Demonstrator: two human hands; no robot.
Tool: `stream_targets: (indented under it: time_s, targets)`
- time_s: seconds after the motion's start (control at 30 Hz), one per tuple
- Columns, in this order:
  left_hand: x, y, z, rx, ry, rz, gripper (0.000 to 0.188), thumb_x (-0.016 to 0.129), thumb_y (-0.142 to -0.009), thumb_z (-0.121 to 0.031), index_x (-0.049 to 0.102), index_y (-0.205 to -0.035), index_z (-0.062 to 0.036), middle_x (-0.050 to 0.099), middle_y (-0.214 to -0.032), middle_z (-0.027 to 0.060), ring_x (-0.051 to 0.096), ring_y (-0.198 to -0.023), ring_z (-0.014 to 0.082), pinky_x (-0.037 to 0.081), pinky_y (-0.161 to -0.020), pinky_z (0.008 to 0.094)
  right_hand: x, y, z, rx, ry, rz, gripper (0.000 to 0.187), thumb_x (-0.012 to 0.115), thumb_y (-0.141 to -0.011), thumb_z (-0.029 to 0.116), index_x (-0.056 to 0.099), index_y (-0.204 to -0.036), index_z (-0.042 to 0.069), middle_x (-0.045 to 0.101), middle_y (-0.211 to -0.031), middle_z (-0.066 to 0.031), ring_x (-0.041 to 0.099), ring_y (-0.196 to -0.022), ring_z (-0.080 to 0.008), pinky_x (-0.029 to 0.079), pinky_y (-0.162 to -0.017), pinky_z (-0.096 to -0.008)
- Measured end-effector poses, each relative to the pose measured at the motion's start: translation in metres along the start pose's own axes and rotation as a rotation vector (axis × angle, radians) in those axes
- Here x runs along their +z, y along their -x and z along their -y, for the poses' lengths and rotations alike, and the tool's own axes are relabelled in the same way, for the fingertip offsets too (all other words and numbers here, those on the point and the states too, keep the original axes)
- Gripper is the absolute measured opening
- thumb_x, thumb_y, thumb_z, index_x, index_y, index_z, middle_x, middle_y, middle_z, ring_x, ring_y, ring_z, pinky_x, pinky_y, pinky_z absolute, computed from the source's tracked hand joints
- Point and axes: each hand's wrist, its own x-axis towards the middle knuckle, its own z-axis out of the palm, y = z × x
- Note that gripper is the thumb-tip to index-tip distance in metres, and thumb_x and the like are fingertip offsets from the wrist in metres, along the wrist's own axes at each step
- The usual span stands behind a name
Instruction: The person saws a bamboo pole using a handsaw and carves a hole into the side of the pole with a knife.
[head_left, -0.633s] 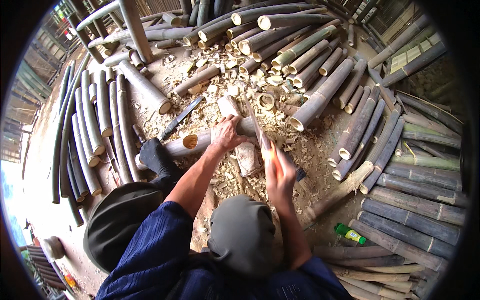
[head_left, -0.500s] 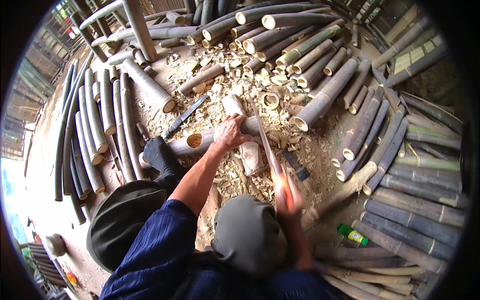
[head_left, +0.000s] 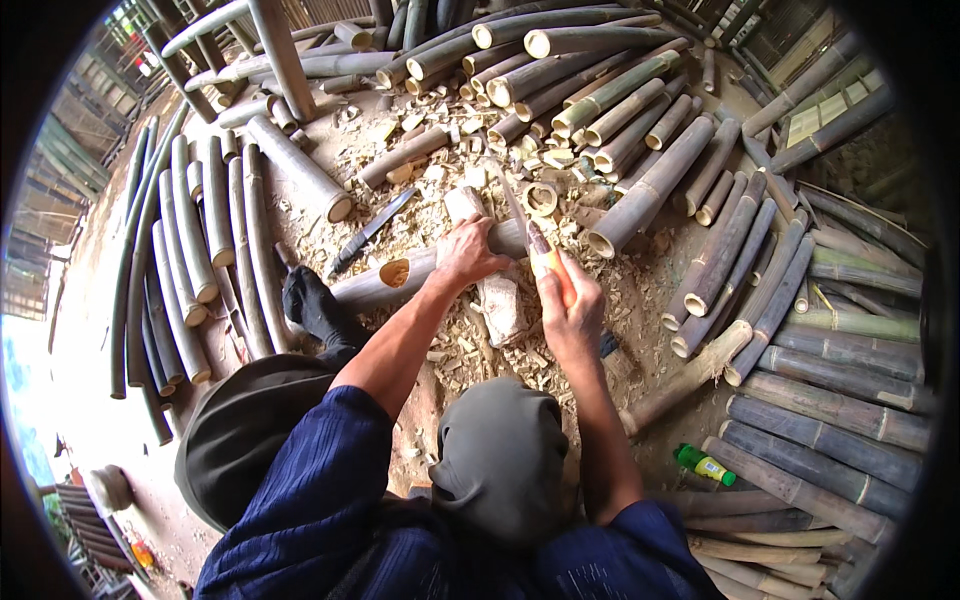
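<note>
A grey-brown bamboo pole [head_left: 362, 291] with an oval hole cut in its side lies slantwise across a pale wooden block [head_left: 502, 312]. My left hand [head_left: 468, 252] is wrapped over the pole near its right end, above the block. In my right hand [head_left: 572, 305], closed round the orange handle, is a hand saw [head_left: 516, 206]. Its narrow blade points away from me and crosses the pole close to the right end. Whether the teeth are in the bamboo I cannot tell. My foot in a black sock [head_left: 316, 306] is against the pole's left end.
A long knife [head_left: 372, 232] lies beyond the pole among wood chips [head_left: 430, 185]. Cut bamboo poles [head_left: 205, 245] are stacked at left, more bamboo [head_left: 640, 195] at the far right. A green bottle [head_left: 704, 465] lies at lower right. A thick, rough-ended pole [head_left: 690, 378] lies right of my forearm.
My right hand has pushed the saw forward, away from me, and its blur is gone. My left hand stays on the pole, shifted slightly right. Both knees appear a little shifted.
</note>
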Motion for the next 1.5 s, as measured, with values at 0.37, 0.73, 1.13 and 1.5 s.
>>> stream_targets:
  time_s: [0.37, 0.73, 1.13, 1.5]
  targets:
    - [0.028, -0.009, -0.009, -0.091, -0.057, 0.119, 0.099, 0.101, -0.047, -0.042, 0.061, -0.127, 0.0001, 0.057, -0.133, 0.023, 0.052, -0.131, 0.0446, 0.044, -0.103, 0.0721, -0.011, 0.052, -0.011, 0.033, -0.142, 0.022, 0.037, 0.061, -0.101, 0.02, 0.064, -0.129, -0.005, 0.069, -0.088, -0.0208, 0.069, -0.077, -0.0279, 0.054, -0.069, -0.0376]
    - [0.033, -0.014, 0.0, -0.006, -0.116, 0.04, 0.084, 0.097, -0.053, -0.046, 0.066, -0.118, -0.0032, 0.06, -0.122, 0.0188, 0.056, -0.122, 0.0385, 0.048, -0.1, 0.0561, -0.011, 0.033, -0.01, -0.016, 0.004, -0.002, 0.041, 0.062, -0.099, 0.013, 0.06, -0.136, -0.007, 0.069, -0.092, -0.0294, 0.07, -0.083, -0.0394, 0.054, -0.075, -0.0441]
    - [0.031, -0.01, -0.002, -0.006, -0.11, 0.031, 0.087, 0.098, -0.053, -0.046, 0.068, -0.123, -0.0041, 0.063, -0.125, 0.0178, 0.059, -0.122, 0.0362, 0.05, -0.104, 0.0501, -0.02, 0.055, -0.016, -0.085, 0.049, 0.003, 0.032, 0.059, -0.102, 0.014, 0.063, -0.129, -0.004, 0.07, -0.089, -0.0216, 0.07, -0.074, -0.0306, 0.054, -0.068, -0.0417]
    - [0.018, -0.004, -0.01, -0.026, -0.123, 0.05, 0.084, 0.097, -0.054, -0.047, 0.068, -0.12, -0.0038, 0.063, -0.123, 0.0173, 0.059, -0.121, 0.0373, 0.051, -0.102, 0.052, -0.08, 0.169, -0.005, 0.163, 0.043, 0.118, 0.046, 0.058, -0.103, 0.019, 0.059, -0.142, -0.005, 0.074, -0.12, -0.0225, 0.075, -0.095, -0.0282, 0.058, -0.081, -0.035]
